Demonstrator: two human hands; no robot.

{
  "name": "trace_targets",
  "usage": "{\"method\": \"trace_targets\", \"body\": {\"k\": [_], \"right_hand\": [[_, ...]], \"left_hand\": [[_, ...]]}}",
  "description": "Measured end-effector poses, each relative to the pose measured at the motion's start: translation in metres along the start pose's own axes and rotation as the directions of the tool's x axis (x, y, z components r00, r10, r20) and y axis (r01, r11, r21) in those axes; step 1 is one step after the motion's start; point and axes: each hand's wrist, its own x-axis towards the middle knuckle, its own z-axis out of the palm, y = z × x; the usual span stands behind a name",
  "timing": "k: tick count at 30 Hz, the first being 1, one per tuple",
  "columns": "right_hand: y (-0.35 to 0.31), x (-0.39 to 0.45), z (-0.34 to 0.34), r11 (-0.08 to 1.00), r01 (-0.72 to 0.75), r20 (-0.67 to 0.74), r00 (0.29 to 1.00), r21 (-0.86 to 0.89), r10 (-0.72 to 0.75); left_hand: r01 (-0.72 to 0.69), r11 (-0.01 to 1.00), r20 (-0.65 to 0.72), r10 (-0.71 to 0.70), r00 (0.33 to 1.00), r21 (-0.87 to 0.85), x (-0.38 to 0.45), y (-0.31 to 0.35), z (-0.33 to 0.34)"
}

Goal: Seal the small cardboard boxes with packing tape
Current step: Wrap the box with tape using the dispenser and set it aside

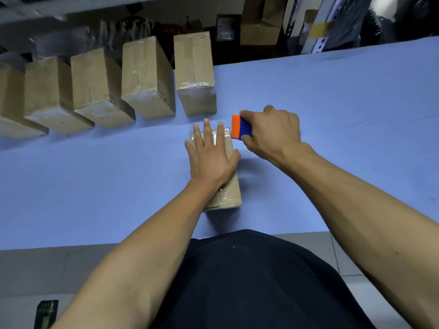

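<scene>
A small cardboard box [229, 193] lies flat on the blue table [95, 186] in front of me, with clear packing tape along its top seam and over its far end. My left hand [209, 157] presses flat on the box top, fingers straight and spread. My right hand [270, 134] grips a blue and orange tape dispenser [240, 127] just beyond the box's far right corner, its orange edge at the taped end.
Several taped cardboard boxes [194, 72] stand in a row along the table's far left edge. Shelves with cartons and packages [259, 27] rise behind the table. Open blue tabletop stretches to the right. The floor shows below the table's near edge.
</scene>
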Motion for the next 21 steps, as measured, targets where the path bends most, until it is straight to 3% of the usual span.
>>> {"method": "trace_targets", "body": {"k": [8, 12, 15, 18, 21], "right_hand": [[0.020, 0.003, -0.013, 0.996, 0.019, 0.101, 0.994, 0.092, -0.028], [-0.001, 0.013, -0.014, 1.000, 0.001, 0.042, 0.999, -0.021, 0.000], [-0.010, 0.013, 0.002, 0.977, 0.017, 0.108, 0.994, -0.210, 0.006], [-0.010, -0.003, 0.035, 0.995, -0.081, 0.180, 0.980, -0.053, 0.089], [-0.001, -0.004, 0.055, 0.993, -0.119, 0.119, 0.986, -0.015, 0.120]], "left_hand": [[0.012, 0.999, 0.015, -0.012, 1.000, -0.034, -0.001, -0.003, -0.002], [0.012, 0.999, 0.030, -0.011, 0.999, -0.047, 0.004, 0.000, -0.005], [-0.044, 0.999, 0.021, 0.045, 0.999, -0.032, -0.002, 0.000, -0.002], [-0.090, 0.996, 0.018, 0.091, 0.996, -0.014, -0.006, -0.006, 0.001], [-0.096, 0.995, 0.020, 0.097, 0.995, -0.041, -0.007, -0.009, -0.003]]}}
